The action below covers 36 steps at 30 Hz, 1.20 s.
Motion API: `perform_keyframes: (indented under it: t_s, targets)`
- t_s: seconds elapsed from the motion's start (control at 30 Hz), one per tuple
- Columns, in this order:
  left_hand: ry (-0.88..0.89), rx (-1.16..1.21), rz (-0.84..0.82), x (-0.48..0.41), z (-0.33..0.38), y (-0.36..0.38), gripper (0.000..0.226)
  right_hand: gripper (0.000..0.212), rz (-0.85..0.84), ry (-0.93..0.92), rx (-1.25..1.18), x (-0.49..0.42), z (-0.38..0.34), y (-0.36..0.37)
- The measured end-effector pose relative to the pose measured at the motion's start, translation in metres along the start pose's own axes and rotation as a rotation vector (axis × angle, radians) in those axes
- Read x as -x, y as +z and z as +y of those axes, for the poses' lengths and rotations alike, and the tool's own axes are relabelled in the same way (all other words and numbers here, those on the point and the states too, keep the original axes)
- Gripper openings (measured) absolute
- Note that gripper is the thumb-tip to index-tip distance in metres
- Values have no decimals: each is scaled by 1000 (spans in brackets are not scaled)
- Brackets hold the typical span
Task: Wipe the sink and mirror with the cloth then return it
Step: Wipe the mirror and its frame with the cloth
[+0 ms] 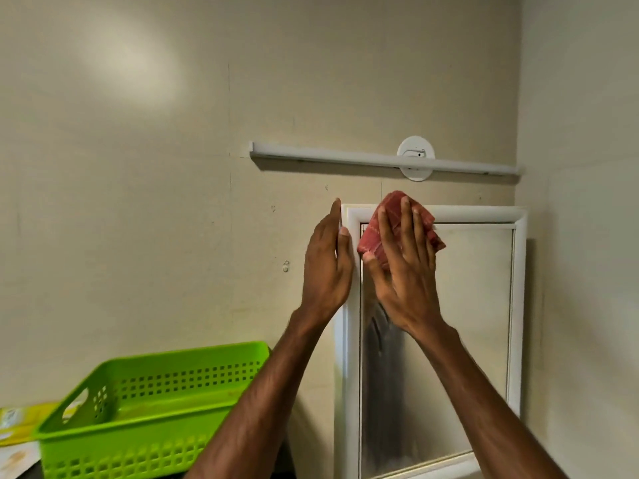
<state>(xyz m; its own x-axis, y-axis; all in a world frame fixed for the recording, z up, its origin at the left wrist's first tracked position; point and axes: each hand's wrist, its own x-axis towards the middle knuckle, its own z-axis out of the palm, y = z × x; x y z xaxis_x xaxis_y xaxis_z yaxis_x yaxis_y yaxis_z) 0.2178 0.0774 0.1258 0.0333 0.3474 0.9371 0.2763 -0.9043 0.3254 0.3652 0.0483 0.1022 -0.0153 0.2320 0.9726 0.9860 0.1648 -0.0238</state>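
A white-framed mirror (473, 305) hangs on the beige wall, right of centre. My right hand (403, 267) presses a folded red cloth (371, 236) flat against the glass at the mirror's top left corner, fingers spread over it. My left hand (326, 267) rests on the outer left edge of the mirror frame (349, 357), thumb on the front of the frame, holding it steady. The sink is out of view.
A bright green perforated plastic basket (138, 409) sits at the lower left, with yellow and white packets (17, 430) beside it. A white light bar (345, 157) on a round mount runs along the wall above the mirror. A side wall closes in at right.
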Motion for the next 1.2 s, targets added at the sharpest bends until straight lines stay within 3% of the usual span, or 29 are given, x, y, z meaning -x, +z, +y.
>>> perform_keyframes:
  t_s: [0.13, 0.3, 0.5, 0.63, 0.73, 0.87, 1.0, 1.13, 1.2]
  targets:
    - [-40, 30, -39, -4, -4, -8, 48, 76, -3, -30, 133, -21, 15, 0]
    - [-41, 49, -48, -5, -2, -12, 49, 76, 61, 1, 33, -33, -5, 12]
    - [-93, 29, -70, -12, 4, -21, 49, 78, 18, -187, 9, -26, -3, 14]
    - [-150, 4, -32, -15, 6, -20, 47, 81, 86, 53, 34, -26, 43, 10]
    - [-189, 34, -58, -13, 7, -19, 45, 75, 119, 233, -36, -25, 30, 11]
    - [-237, 146, -66, -14, 18, -22, 46, 65, 11, -76, -36, -20, -25, 15]
    - [-314, 204, -64, -14, 25, -26, 52, 69, -8, -200, -15, -26, 2, 13]
    - [-290, 159, -32, -9, 26, -21, 53, 76, 105, 50, 7, -20, 56, 10]
    - [-279, 136, -25, -6, 28, -17, 52, 72, 142, 206, -57, -19, 49, 10]
